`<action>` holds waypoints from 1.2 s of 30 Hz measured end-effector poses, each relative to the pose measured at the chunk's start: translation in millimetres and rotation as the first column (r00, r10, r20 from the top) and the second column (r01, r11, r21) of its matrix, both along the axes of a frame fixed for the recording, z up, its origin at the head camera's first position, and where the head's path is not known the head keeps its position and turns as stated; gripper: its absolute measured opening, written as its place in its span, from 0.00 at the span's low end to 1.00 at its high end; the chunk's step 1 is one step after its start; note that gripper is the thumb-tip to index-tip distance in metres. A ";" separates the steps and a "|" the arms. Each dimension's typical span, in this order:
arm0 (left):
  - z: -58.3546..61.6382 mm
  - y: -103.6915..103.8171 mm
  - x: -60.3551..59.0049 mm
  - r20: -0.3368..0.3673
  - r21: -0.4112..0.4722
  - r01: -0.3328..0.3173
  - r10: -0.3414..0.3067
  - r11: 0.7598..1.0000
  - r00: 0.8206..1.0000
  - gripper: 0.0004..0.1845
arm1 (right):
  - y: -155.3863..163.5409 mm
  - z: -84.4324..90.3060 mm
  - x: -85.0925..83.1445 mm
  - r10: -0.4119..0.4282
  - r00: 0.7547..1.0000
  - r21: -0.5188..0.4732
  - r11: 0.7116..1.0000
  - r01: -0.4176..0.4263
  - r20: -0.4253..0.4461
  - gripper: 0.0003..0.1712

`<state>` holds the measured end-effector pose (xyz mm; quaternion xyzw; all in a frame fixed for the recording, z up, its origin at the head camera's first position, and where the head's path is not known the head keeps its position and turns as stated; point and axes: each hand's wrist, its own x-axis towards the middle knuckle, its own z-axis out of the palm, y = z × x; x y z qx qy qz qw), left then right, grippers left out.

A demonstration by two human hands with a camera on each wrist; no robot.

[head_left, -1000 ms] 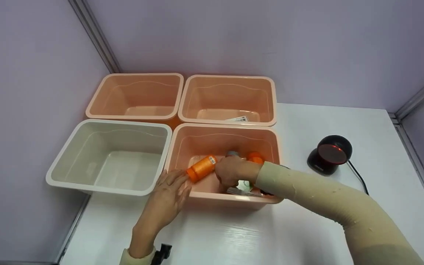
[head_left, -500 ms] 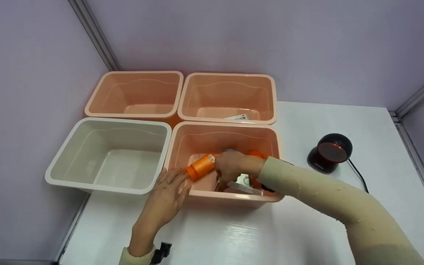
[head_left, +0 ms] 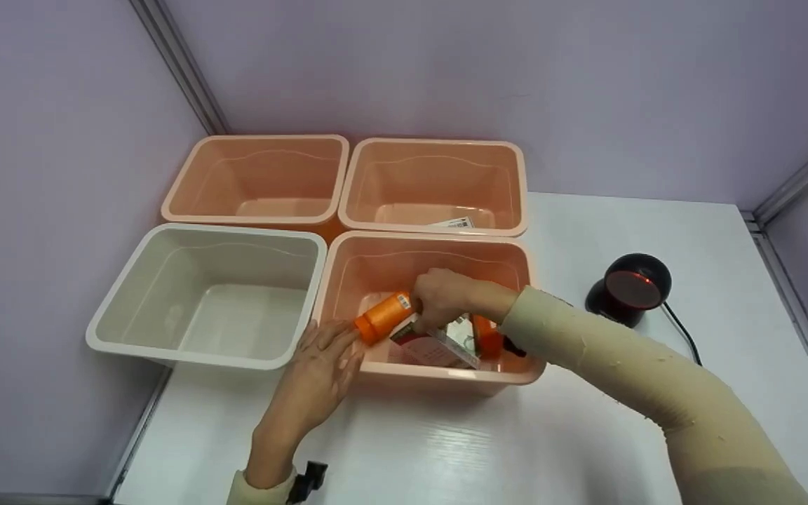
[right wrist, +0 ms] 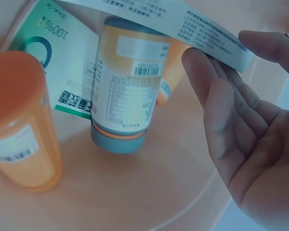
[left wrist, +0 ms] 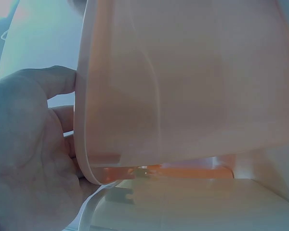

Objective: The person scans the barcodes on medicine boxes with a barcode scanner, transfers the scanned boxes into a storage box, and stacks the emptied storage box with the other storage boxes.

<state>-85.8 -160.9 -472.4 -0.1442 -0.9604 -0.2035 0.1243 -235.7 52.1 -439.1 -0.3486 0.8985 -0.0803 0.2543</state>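
Right, my right hand (head_left: 439, 298) is down inside the near peach bin (head_left: 348, 280), fingers pinching the top end of a flat carton (head_left: 435, 345) and tipping it up off the clutter. From the wrist view the carton (right wrist: 183, 21) runs as a thin printed edge across my fingertips (right wrist: 209, 79), with the palm otherwise loose and open below it. It looks like light, stiff cardboard, so I judge it will lift easily but could bend or slide if I only nip a corner; a hold across the narrow edge, thumb on one face and fingers on the other, seems safest.

My left hand (head_left: 320, 372) rests with straight fingers against the bin's front left corner, steadying it and holding nothing; the left wrist view shows my thumb (left wrist: 48, 82) against the bin wall (left wrist: 183, 82).

Under the carton lie an orange bottle (head_left: 383, 319) on its side near the left wall, another orange bottle (head_left: 488, 335) to the right, a pale bottle with a grey cap (right wrist: 125, 91) and a green and white packet (right wrist: 58, 67). Smooth and round, those bottles probably roll.

The far right peach bin (head_left: 432, 151) holds one white labelled item (head_left: 452, 224). The far left peach bin (head_left: 257, 144) and the cream bin (head_left: 165, 242) show nothing inside. A scanner (head_left: 630, 289) stands on the white table (head_left: 586, 435), well apart.
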 end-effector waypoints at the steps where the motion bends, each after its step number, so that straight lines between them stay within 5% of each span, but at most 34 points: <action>1: -0.1 0.2 0.2 -0.001 0.000 -0.001 0.001 1.000 1.000 0.18 | 0.5 1.4 -0.8 0.002 1.000 -0.012 1.000 -0.002 -0.013 0.09; 9: -0.1 1.4 0.3 0.015 0.002 -0.016 0.016 1.000 1.000 0.18 | 4.5 10.6 -5.9 0.017 0.998 -0.065 0.998 -0.021 -0.052 0.09; 26: 2.9 2.0 0.2 0.055 -0.009 -0.025 0.026 1.000 0.998 0.22 | 22.0 30.7 -10.2 -0.092 0.994 -0.208 0.973 0.104 0.065 0.10; 36: 0.2 1.6 0.3 0.020 0.001 -0.017 0.017 1.000 1.000 0.19 | 34.4 46.0 -13.6 -0.114 0.992 -0.267 0.959 0.094 -0.060 0.11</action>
